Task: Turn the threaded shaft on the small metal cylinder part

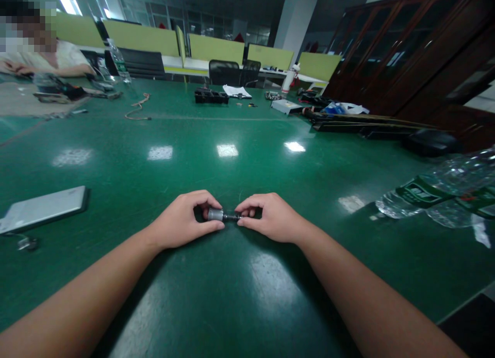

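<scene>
Between my two hands, low over the green tabletop (216,275), lies a small grey metal cylinder with a thin dark shaft (215,214), its long side running left to right. The thumb and fingers of my left hand (184,218) are closed on the thick grey end. My right hand (273,217) pinches the thin dark end between thumb and fingertips. Fingers cover both tips of the piece, so its exact kind is unclear. Whether it touches the table cannot be made out.
A silver slab-like device (46,207) lies at left by a small metal piece (28,243). Clear plastic bottles (417,195) lie at right. Farther back are a cord (137,108), a black tray (211,96) and a white box (286,107). Another person (69,59) sits far left.
</scene>
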Tool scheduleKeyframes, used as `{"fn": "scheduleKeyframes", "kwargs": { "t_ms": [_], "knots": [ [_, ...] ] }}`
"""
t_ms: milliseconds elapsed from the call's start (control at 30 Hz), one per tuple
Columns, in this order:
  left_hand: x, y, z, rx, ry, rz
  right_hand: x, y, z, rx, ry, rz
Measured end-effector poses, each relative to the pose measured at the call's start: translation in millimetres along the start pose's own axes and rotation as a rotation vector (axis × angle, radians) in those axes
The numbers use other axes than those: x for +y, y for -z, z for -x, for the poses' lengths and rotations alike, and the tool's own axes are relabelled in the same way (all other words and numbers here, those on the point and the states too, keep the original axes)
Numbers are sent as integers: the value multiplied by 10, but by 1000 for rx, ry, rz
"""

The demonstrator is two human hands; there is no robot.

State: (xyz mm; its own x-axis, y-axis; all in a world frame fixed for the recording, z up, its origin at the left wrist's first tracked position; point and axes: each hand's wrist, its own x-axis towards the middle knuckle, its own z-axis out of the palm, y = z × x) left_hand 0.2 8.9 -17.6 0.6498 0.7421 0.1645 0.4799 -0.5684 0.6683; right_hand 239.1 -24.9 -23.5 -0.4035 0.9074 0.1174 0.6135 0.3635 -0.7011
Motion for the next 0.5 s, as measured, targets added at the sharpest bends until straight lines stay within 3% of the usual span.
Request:
{"fn": "scheduleKeyframes", "kwargs": {
  "t_ms": [500],
  "knots": [
    [-7,-30,-22,-6,18,-10,-91,-71,-32,-6,82,73]
  ]
}}
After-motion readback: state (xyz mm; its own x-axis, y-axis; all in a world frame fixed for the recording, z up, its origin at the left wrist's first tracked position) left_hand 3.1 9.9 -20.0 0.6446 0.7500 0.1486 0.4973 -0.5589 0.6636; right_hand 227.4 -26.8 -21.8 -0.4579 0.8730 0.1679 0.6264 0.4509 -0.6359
